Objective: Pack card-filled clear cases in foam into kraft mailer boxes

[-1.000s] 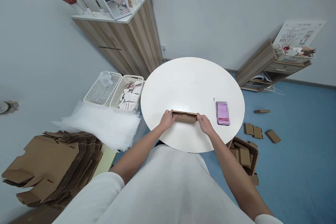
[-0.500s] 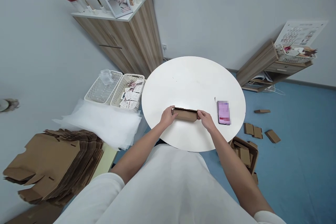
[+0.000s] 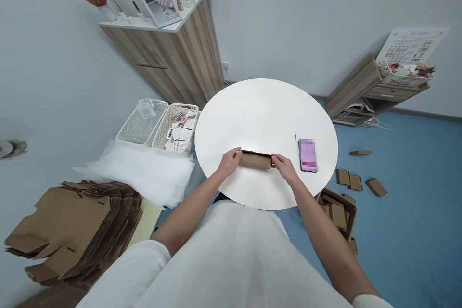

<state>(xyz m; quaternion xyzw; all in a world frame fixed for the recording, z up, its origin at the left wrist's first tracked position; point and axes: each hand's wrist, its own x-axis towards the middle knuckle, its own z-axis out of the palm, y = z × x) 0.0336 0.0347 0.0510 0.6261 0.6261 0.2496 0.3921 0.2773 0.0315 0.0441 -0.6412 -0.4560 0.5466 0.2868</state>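
Note:
A small brown cardboard box (image 3: pixel 255 160) is at the near part of the round white table (image 3: pixel 267 110), its long side facing me and a dark gap along its top edge. My left hand (image 3: pixel 230 161) grips the box's left end, fingers curled round the corner. At the opposite end, my right hand (image 3: pixel 283 166) pinches the right corner. The inside of the box is hidden from me. To the right of my right hand lies a phone (image 3: pixel 307 155) with a lit pink screen.
Flat cardboard blanks (image 3: pixel 68 226) are stacked at lower left, beside white foam sheets (image 3: pixel 144 168) and two white baskets (image 3: pixel 175 127). A carton of folded boxes (image 3: pixel 337 214) stands right of the table. Several small boxes (image 3: pixel 376 186) lie on the blue floor.
My left fingers have shifted slightly at the box's left end, and the dark gap along its top looks narrower. Both hands stay on the box.

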